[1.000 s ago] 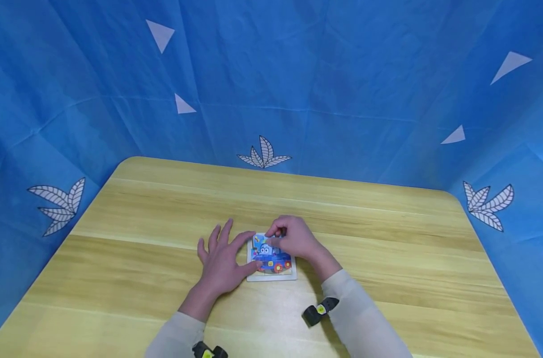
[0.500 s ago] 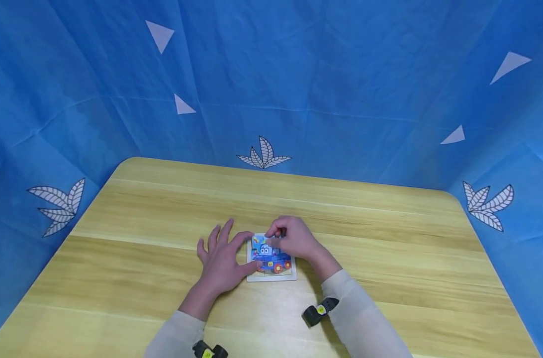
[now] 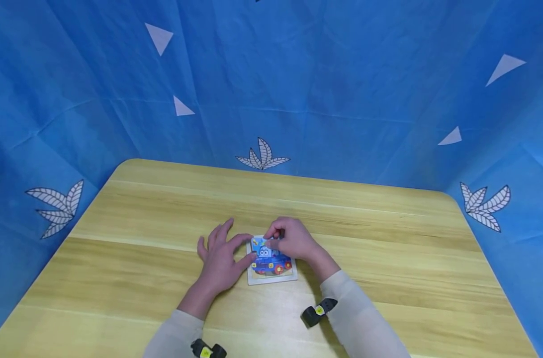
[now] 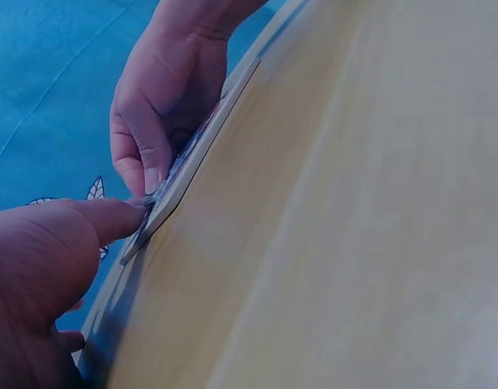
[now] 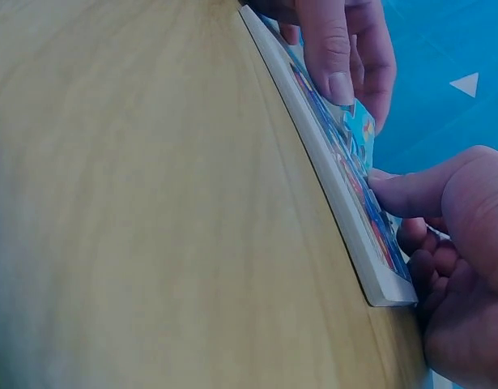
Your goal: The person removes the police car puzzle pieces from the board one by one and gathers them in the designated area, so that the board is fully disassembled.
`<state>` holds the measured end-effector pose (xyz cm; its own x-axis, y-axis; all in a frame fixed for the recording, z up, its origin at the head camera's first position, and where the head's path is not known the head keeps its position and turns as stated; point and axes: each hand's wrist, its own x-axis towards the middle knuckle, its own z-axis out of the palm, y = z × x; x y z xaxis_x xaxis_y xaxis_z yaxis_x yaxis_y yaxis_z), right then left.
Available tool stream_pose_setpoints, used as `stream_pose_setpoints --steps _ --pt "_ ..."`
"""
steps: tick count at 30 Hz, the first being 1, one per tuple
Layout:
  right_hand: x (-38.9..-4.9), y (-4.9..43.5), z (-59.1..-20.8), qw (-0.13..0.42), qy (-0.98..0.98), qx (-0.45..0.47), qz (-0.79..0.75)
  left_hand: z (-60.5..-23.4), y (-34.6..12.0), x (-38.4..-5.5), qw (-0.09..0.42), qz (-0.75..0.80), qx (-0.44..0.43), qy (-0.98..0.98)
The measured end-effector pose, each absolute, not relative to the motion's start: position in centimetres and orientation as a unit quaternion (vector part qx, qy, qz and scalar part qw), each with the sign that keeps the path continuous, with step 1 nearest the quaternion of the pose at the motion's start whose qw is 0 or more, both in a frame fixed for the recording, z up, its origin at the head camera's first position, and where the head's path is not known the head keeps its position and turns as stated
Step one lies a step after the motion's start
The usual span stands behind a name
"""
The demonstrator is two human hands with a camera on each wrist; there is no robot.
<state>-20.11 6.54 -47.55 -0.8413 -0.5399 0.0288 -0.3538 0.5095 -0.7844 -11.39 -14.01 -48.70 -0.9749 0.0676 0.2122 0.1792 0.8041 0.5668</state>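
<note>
A small jigsaw puzzle (image 3: 276, 266) with a blue cartoon truck lies in a white-rimmed tray (image 3: 272, 282) on the table. At its upper left, a light-blue puzzle piece (image 5: 363, 132) stands slightly raised and tilted in the right wrist view. My right hand (image 3: 294, 241) pinches the right side of this piece with curled fingers and thumb. From the left, my left hand (image 3: 220, 266) touches the piece's edge and the tray's corner with thumb and index finger, its other fingers spread. The right hand covers the puzzle's upper right part.
The wooden table (image 3: 388, 258) extends around the tray on all sides. A blue cloth (image 3: 343, 89) with white triangles and leaf prints hangs behind and beside it. Each wrist carries a black strap with a small camera, such as the right wrist camera (image 3: 311, 315).
My left thumb has moved up from the truck's lower left toward the piece, uncovering a yellow headlight. The tray has turned slightly. The right hand stays nearly in place.
</note>
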Motion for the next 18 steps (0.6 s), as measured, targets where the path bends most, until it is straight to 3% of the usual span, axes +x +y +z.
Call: stream_pose_setpoints --steps 18 --pt "-20.13 6.63 -47.55 0.115 0.862 -0.262 -0.418 -48.91 -14.0 -12.0 0.104 -0.315 -0.088 -0.939"
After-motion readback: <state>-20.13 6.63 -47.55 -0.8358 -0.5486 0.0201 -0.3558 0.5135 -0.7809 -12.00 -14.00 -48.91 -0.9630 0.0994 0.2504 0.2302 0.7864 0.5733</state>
